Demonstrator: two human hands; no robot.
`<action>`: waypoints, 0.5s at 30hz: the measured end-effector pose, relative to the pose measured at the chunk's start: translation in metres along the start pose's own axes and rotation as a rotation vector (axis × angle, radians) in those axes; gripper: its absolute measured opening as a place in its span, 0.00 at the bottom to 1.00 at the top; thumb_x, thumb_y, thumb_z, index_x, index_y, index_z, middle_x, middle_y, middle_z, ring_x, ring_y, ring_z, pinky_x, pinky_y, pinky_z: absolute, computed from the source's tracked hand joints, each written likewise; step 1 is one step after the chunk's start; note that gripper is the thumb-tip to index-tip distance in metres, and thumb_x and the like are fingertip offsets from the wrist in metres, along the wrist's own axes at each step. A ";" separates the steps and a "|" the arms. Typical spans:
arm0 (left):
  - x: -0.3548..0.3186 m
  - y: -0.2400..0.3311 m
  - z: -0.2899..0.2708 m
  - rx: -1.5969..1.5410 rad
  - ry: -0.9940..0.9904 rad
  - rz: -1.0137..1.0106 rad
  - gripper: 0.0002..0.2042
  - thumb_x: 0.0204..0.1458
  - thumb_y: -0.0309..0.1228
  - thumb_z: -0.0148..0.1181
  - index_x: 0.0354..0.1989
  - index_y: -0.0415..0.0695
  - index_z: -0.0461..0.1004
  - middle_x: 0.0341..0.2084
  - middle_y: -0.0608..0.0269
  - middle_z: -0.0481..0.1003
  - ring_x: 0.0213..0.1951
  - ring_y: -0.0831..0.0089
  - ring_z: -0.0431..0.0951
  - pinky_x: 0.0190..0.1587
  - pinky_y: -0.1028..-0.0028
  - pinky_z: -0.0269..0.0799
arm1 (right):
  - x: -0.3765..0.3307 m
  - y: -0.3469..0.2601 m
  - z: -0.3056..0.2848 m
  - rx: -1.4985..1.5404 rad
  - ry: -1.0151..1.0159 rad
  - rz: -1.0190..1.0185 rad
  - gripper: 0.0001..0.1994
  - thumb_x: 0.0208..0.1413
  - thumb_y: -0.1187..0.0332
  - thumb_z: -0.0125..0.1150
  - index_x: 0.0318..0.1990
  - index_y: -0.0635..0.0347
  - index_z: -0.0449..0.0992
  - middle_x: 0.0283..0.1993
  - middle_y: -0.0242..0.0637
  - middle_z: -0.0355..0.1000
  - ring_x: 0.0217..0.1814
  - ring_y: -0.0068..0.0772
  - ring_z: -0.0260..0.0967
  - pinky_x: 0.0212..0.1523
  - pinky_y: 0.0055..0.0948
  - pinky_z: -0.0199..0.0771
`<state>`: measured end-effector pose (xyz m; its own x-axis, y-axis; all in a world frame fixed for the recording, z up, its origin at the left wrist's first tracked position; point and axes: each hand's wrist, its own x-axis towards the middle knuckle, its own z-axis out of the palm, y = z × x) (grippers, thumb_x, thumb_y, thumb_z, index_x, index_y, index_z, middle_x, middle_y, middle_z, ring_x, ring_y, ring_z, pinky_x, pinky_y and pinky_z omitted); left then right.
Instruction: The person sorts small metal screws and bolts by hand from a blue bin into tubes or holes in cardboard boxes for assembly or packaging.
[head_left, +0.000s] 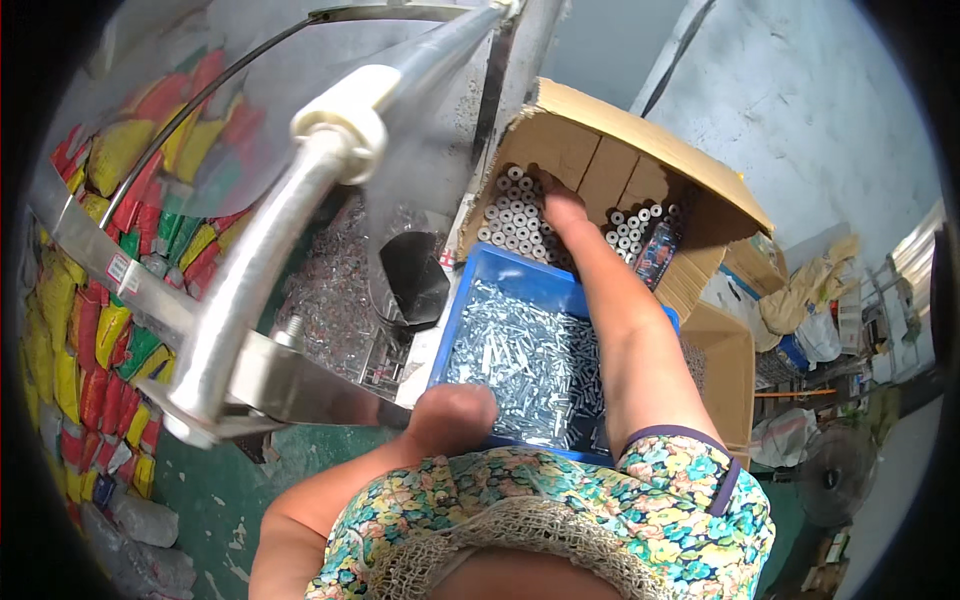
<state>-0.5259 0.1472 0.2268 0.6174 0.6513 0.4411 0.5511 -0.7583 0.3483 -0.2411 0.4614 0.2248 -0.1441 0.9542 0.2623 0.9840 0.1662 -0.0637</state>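
Observation:
My right hand (563, 207) reaches into an open cardboard box (625, 170), among upright white rolls with dark centre holes (515, 218). Its fingertips are in shadow against the rolls, so I cannot see whether they grip one. Between my arms is a blue plastic bin (460, 305) full of small, shiny metal pieces like screws or pins (520, 360). At the bin's near left corner, my left hand (455, 415) is curled into a fist. Whatever it may hold is hidden.
A metal tube frame (265, 250) with a clear guard crosses the left. Behind it, a heap of small clear pieces (330, 285) lies beside a black chute (413, 275). Coloured packets (110, 340) pile up far left. A second carton (725, 365) and a fan (838, 475) stand right.

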 end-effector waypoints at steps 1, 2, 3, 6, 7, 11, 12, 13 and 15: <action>-0.001 -0.002 -0.003 -0.027 0.045 0.020 0.06 0.37 0.27 0.57 0.16 0.46 0.67 0.13 0.60 0.66 0.17 0.61 0.72 0.19 0.63 0.68 | -0.002 -0.003 -0.001 0.005 0.037 -0.018 0.27 0.56 0.65 0.55 0.65 0.40 0.60 0.63 0.49 0.64 0.61 0.51 0.65 0.58 0.40 0.68; 0.002 -0.001 -0.011 -0.059 0.092 0.044 0.05 0.35 0.27 0.57 0.16 0.47 0.66 0.13 0.61 0.64 0.16 0.62 0.71 0.18 0.64 0.67 | -0.003 -0.006 -0.015 -0.001 0.031 -0.019 0.27 0.56 0.65 0.55 0.65 0.40 0.60 0.63 0.49 0.64 0.61 0.51 0.65 0.58 0.40 0.68; 0.002 -0.002 -0.009 -0.106 0.071 0.026 0.06 0.39 0.26 0.57 0.16 0.47 0.66 0.12 0.60 0.65 0.16 0.61 0.71 0.19 0.63 0.67 | -0.004 -0.010 -0.023 0.036 0.040 0.036 0.23 0.57 0.64 0.54 0.61 0.44 0.64 0.59 0.49 0.67 0.58 0.52 0.68 0.56 0.43 0.69; 0.001 -0.008 -0.005 -0.272 0.087 -0.006 0.07 0.44 0.28 0.57 0.17 0.46 0.68 0.13 0.58 0.68 0.16 0.59 0.72 0.20 0.62 0.68 | -0.029 -0.040 -0.048 0.198 0.068 0.134 0.17 0.58 0.62 0.54 0.54 0.51 0.70 0.47 0.49 0.75 0.51 0.52 0.72 0.51 0.45 0.71; -0.001 -0.010 -0.005 -0.267 0.088 -0.024 0.07 0.44 0.28 0.57 0.17 0.46 0.68 0.13 0.58 0.68 0.16 0.59 0.72 0.20 0.62 0.68 | -0.043 -0.063 -0.061 0.462 0.139 0.021 0.17 0.57 0.63 0.55 0.54 0.51 0.70 0.45 0.47 0.75 0.48 0.49 0.74 0.48 0.43 0.72; 0.004 -0.001 -0.006 -0.249 0.007 -0.151 0.09 0.48 0.32 0.56 0.19 0.44 0.71 0.16 0.52 0.73 0.20 0.54 0.75 0.24 0.57 0.71 | -0.086 -0.148 -0.094 0.951 -0.270 -0.111 0.17 0.56 0.67 0.59 0.53 0.55 0.69 0.36 0.36 0.73 0.28 0.20 0.67 0.31 0.23 0.70; 0.006 -0.001 -0.008 -0.218 -0.038 -0.162 0.09 0.48 0.32 0.56 0.19 0.43 0.72 0.17 0.50 0.73 0.21 0.53 0.76 0.25 0.56 0.71 | -0.092 -0.174 -0.112 0.941 -0.367 0.004 0.17 0.57 0.64 0.59 0.53 0.57 0.70 0.36 0.38 0.73 0.29 0.21 0.68 0.32 0.24 0.71; 0.007 0.002 -0.011 -0.216 -0.056 -0.174 0.09 0.48 0.32 0.56 0.19 0.43 0.72 0.17 0.50 0.73 0.21 0.53 0.76 0.25 0.56 0.71 | -0.082 -0.178 -0.079 0.891 -0.340 -0.017 0.19 0.56 0.62 0.58 0.54 0.57 0.70 0.40 0.45 0.74 0.39 0.34 0.71 0.41 0.31 0.71; 0.015 0.006 -0.018 -0.190 -0.098 -0.206 0.10 0.49 0.33 0.55 0.19 0.42 0.72 0.17 0.50 0.74 0.22 0.51 0.76 0.27 0.56 0.72 | -0.075 -0.180 -0.054 0.848 -0.308 -0.035 0.20 0.56 0.60 0.58 0.55 0.57 0.69 0.45 0.52 0.75 0.48 0.46 0.74 0.50 0.38 0.71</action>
<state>-0.5233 0.1514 0.2502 0.5598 0.7846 0.2667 0.5610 -0.5956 0.5749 -0.4019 0.3461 0.2689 -0.3145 0.9491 0.0157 0.5890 0.2081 -0.7809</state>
